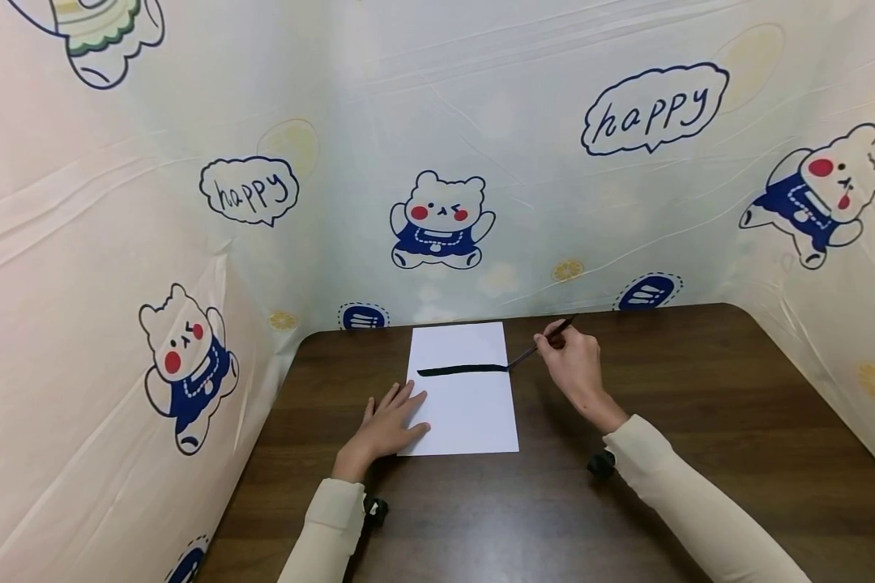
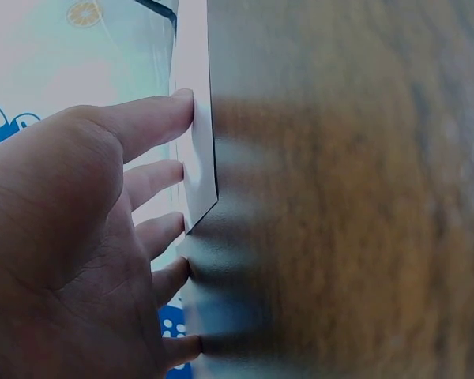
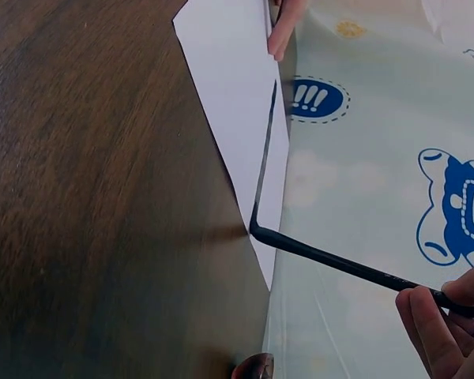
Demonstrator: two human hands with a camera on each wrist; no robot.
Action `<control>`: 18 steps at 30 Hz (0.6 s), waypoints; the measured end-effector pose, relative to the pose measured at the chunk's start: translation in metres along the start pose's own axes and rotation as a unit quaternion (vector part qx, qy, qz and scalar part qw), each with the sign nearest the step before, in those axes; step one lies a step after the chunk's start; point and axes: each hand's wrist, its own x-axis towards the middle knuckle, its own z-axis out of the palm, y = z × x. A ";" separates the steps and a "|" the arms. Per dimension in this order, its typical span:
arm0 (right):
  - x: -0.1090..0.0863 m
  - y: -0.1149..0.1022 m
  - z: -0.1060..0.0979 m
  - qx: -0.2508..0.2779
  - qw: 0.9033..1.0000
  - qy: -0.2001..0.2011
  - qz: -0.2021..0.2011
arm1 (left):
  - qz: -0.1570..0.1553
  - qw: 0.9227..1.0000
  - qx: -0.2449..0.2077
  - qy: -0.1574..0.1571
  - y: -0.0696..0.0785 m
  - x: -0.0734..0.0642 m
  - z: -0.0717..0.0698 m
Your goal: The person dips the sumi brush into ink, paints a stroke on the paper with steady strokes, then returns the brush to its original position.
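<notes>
A white sheet of paper (image 1: 463, 417) lies on the brown table, crossed near its upper part by a thick black line (image 1: 459, 370). My right hand (image 1: 574, 364) pinches a slim black paintbrush (image 3: 340, 262) beyond the sheet's right side. The brush slants down to the left, its tip right at the line's right end on the paper's edge. My left hand (image 1: 385, 425) rests with spread fingers over the sheet's left edge. In the left wrist view, the thumb (image 2: 154, 122) and two fingertips overlap the paper, while the other fingertips reach the wood beside its corner.
The wooden table (image 1: 554, 518) has its far edge just beyond the paper. Behind it and along both sides hangs a pale curtain (image 1: 532, 202) printed with bears and lettering. A small black device (image 1: 601, 464) sits at the right wrist, another (image 1: 375, 508) at the left.
</notes>
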 end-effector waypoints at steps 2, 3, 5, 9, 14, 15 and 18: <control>0.000 0.000 0.000 -0.001 1.000 0.000 -0.001 | -0.001 1.000 0.000 -0.002 -0.001 0.000 0.000; 0.000 0.000 0.000 -0.002 1.000 0.001 -0.001 | -0.002 1.000 0.000 -0.002 -0.001 0.000 0.000; 0.000 0.000 0.000 -0.002 1.000 0.001 -0.002 | -0.005 1.000 0.000 -0.006 -0.001 0.001 0.000; 0.000 -0.001 0.000 -0.003 1.000 -0.004 0.000 | -0.010 1.000 0.005 -0.010 0.003 -0.001 -0.004; 0.000 -0.003 -0.001 -0.001 1.000 -0.005 -0.003 | -0.010 1.000 0.004 -0.009 0.004 -0.003 -0.005; 0.000 -0.004 -0.001 0.000 1.000 -0.005 -0.004 | -0.009 1.000 0.003 -0.008 0.004 -0.003 -0.005; -0.001 -0.004 -0.001 -0.001 1.000 -0.006 -0.007 | -0.007 1.000 -0.001 -0.011 0.003 -0.002 -0.004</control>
